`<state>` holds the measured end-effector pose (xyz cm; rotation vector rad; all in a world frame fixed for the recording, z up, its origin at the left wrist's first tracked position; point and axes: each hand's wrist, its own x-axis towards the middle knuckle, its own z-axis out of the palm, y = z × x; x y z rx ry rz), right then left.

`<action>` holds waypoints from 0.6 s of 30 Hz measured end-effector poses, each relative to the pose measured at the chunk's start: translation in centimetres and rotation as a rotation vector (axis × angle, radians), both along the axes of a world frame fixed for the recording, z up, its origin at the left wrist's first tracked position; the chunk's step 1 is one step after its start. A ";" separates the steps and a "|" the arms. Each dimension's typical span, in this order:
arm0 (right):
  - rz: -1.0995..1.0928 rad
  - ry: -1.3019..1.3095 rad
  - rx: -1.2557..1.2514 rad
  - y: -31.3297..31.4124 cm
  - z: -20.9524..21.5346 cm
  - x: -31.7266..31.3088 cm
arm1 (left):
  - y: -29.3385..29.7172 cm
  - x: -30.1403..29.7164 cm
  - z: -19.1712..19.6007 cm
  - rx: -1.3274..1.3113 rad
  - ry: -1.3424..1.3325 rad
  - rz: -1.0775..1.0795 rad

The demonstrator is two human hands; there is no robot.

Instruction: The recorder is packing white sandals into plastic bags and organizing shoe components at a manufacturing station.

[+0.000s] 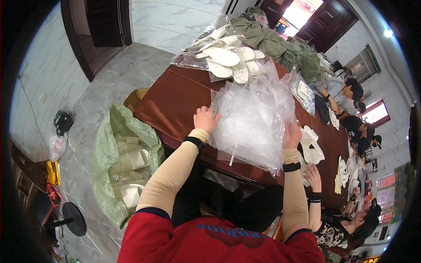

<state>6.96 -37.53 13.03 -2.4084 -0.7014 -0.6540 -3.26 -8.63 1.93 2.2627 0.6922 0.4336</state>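
A loose stack of clear plastic bags (247, 116) lies in front of me on a table with a brown cloth (175, 94). My left hand (206, 119) rests at the stack's left edge, fingers apart and holding nothing. At the right edge my right hand (291, 135) is closed on a clear bag; its fingertips are partly hidden by the film. Beyond the stack, several white slippers (222, 57) are heaped on more clear plastic. Other white slippers (311, 147) lie just right of my right hand, close to a co-worker's hand (312, 177).
Left of the table, a green woven sack (103, 162) on the floor holds bagged white slippers. A cardboard box (133, 100) stands by the table corner. Green sacks (280, 46) are piled at the far side. Several people work along the right side. A round black base (74, 219) stands lower left.
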 end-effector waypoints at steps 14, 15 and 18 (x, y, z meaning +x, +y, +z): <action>0.358 -0.177 -0.321 2.8 -4.3 -5.4 | -1.2 1.6 -1.8 -0.042 0.135 -0.355; 0.359 -0.141 -0.410 2.9 -6.0 -5.7 | -0.2 1.5 -0.9 0.083 0.138 -0.194; 0.367 -0.092 -0.397 2.1 -8.1 -6.5 | -1.7 0.8 5.5 0.114 -0.487 -0.170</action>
